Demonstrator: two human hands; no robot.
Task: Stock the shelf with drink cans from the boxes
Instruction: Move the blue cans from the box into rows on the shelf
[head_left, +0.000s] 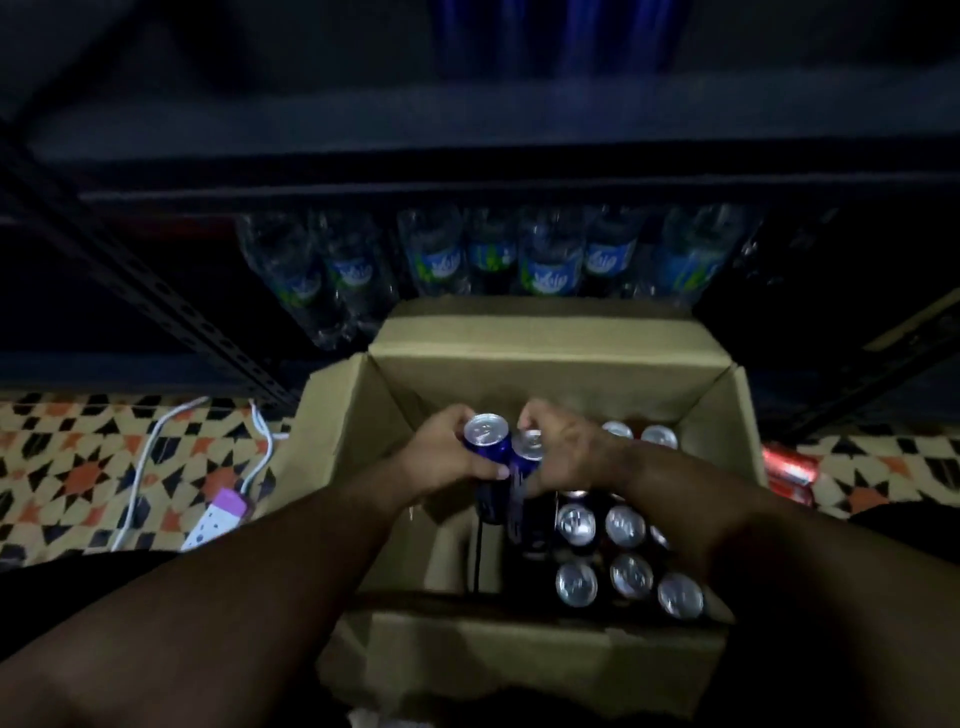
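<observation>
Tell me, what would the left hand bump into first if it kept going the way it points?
Probably the box's far wall; the left hand, gripping a blue can, points forward over the box. Depth is unclear.

Over the open box (545, 358), left hand (441, 457) and right hand (566, 452) each hold a blue can (488, 441)

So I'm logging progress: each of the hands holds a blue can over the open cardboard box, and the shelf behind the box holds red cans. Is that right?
Not quite. The head view shows clear plastic bottles with blue labels on the shelf behind the open cardboard box, not red cans. The rest holds: the left hand and the right hand each grip a blue drink can over the box.
</observation>
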